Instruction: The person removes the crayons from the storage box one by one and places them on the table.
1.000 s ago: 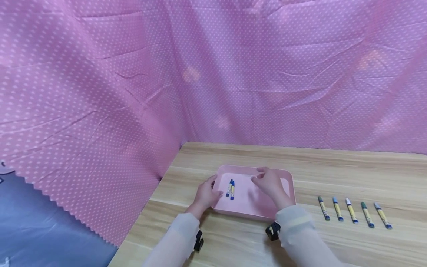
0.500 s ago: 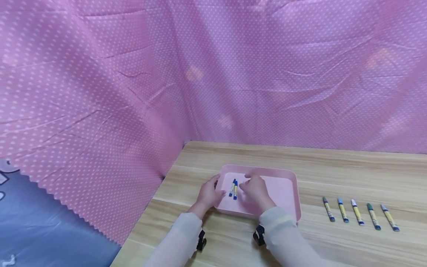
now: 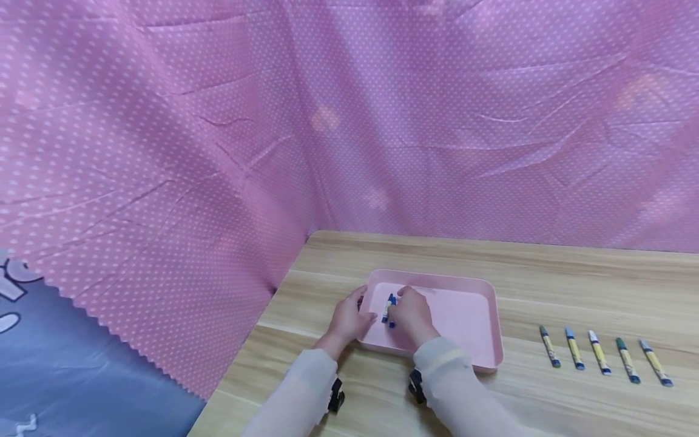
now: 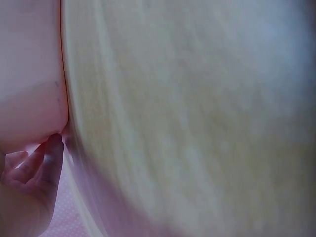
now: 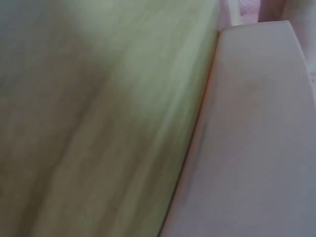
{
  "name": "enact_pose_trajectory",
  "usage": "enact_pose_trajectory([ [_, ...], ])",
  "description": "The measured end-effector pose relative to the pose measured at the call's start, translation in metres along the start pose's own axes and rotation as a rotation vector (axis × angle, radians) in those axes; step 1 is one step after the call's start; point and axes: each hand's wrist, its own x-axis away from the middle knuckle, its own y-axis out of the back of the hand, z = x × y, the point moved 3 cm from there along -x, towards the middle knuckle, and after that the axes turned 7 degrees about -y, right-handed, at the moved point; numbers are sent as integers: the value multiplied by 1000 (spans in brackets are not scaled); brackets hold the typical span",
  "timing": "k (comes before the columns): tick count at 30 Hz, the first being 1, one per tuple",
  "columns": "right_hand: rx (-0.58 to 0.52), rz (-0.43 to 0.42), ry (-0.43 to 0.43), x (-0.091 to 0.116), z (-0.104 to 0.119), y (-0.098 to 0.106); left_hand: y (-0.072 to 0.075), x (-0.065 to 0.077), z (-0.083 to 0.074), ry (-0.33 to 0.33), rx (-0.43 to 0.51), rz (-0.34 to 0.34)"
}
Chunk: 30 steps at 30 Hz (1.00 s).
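A shallow pink tray point(image 3: 464, 321) lies on the wooden table. My left hand point(image 3: 347, 318) grips its left wall, thumb over the rim and fingers outside; the left wrist view shows fingers point(image 4: 52, 160) against the tray's corner. Two crayons point(image 3: 386, 309) with blue ends and pale yellow wrappers lie side by side in the tray's left part. Over the right one, my right hand point(image 3: 413, 312) bends its fingers downward and partly covers it. Whether they pinch anything is hidden. The right wrist view shows the tray's outer wall point(image 5: 256, 133) but no fingers.
Right of the tray, several crayons lie in a spaced row on the table, among them a light blue one point(image 3: 574, 349) and a green one point(image 3: 628, 360). A pink dotted cloth point(image 3: 437, 152) hangs behind the table point(image 3: 426, 249) and along its left side.
My right hand has moved left and down across the tray to the two crayons. The left hand keeps its grip on the tray. The whole scene has shifted slightly rightward in view.
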Motion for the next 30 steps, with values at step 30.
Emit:
enact_pose_trajectory([
  [30,158,-4,-105,1,3,-2,0,1,-1,1,-7,-14],
])
